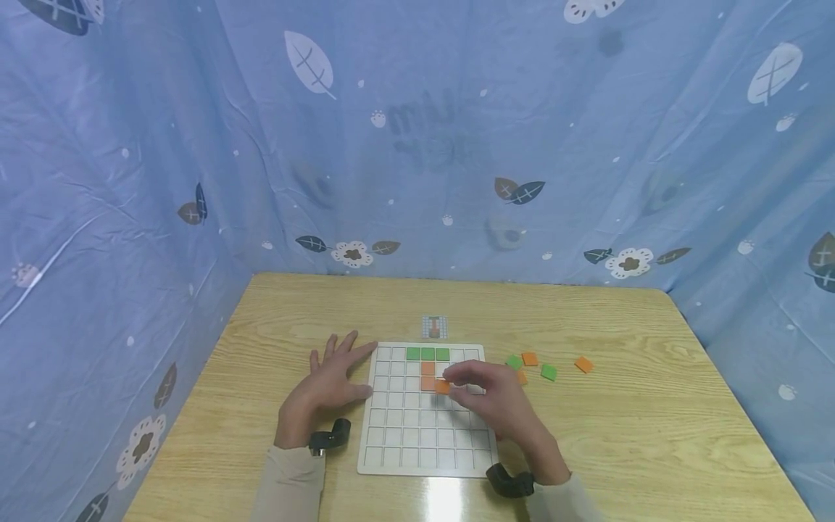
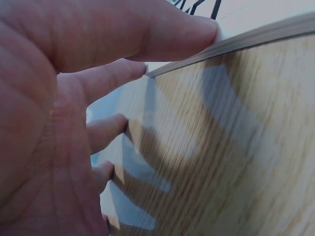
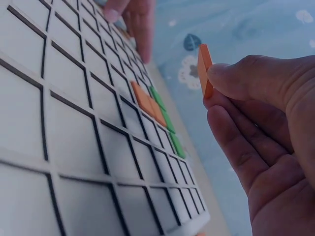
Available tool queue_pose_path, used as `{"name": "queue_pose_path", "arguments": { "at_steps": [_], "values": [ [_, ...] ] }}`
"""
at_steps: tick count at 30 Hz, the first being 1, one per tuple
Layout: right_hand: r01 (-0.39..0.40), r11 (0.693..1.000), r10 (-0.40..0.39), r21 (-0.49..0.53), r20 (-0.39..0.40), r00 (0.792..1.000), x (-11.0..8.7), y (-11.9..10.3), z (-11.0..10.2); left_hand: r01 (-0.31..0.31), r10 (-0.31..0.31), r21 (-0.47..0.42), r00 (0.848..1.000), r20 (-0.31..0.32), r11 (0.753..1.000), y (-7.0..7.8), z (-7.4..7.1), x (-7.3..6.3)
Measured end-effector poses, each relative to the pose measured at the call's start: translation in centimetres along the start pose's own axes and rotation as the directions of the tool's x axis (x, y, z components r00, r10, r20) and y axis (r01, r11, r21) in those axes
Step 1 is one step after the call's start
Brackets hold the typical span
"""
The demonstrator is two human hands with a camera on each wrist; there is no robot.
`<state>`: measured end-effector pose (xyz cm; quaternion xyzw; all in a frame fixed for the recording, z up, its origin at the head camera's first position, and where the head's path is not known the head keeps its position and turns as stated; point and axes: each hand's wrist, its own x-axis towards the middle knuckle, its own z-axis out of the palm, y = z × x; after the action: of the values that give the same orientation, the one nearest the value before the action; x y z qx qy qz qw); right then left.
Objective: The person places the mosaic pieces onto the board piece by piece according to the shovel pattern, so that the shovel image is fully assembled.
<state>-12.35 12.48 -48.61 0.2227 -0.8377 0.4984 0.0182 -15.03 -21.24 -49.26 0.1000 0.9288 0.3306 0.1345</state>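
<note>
A white grid board (image 1: 401, 438) lies on the wooden table. In its top row sit several green tiles (image 1: 428, 354), and below the middle one is a column of orange tiles (image 1: 428, 368). My right hand (image 1: 492, 395) pinches an orange tile (image 3: 204, 71) between thumb and finger, held above the board just right of that column. At the board's left side my left hand (image 1: 329, 380) has its fingers spread. In the left wrist view its thumb (image 2: 172, 34) touches the board's edge, and other fingertips reach the table.
Loose green and orange tiles lie right of the board, among them a green tile (image 1: 549, 372) and an orange tile (image 1: 583, 365). A small pattern card (image 1: 434, 327) lies behind the board. Blue patterned curtain (image 1: 417, 145) encloses the table's back and sides.
</note>
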Motion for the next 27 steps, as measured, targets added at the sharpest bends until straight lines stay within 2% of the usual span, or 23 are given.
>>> {"name": "queue_pose_path", "arguments": {
  "at_steps": [4, 10, 20, 27],
  "values": [
    [0.027, 1.0, -0.027, 0.011, 0.017, 0.999, 0.2, 0.3, 0.8, 0.001, -0.001, -0.003, 1.0, 0.0, 1.0, 0.1, -0.1, 0.0],
    [0.011, 0.999, -0.013, 0.049, 0.044, 0.999, 0.1, 1.1, 1.9, 0.003, -0.003, -0.008, 1.0, 0.001, 1.0, 0.1, 0.0, 0.0],
    [0.108, 0.992, -0.104, -0.069, 0.059, 0.993, -0.2, 1.4, 3.0, -0.005, 0.005, 0.003, 1.0, -0.002, 1.0, 0.0, -0.1, 0.0],
    [0.146, 0.981, -0.141, -0.127, 0.049, 0.989, -0.2, 1.3, 3.3, -0.004, 0.004, 0.001, 1.0, -0.003, 1.0, 0.0, -0.1, 0.0]
  ]
}}
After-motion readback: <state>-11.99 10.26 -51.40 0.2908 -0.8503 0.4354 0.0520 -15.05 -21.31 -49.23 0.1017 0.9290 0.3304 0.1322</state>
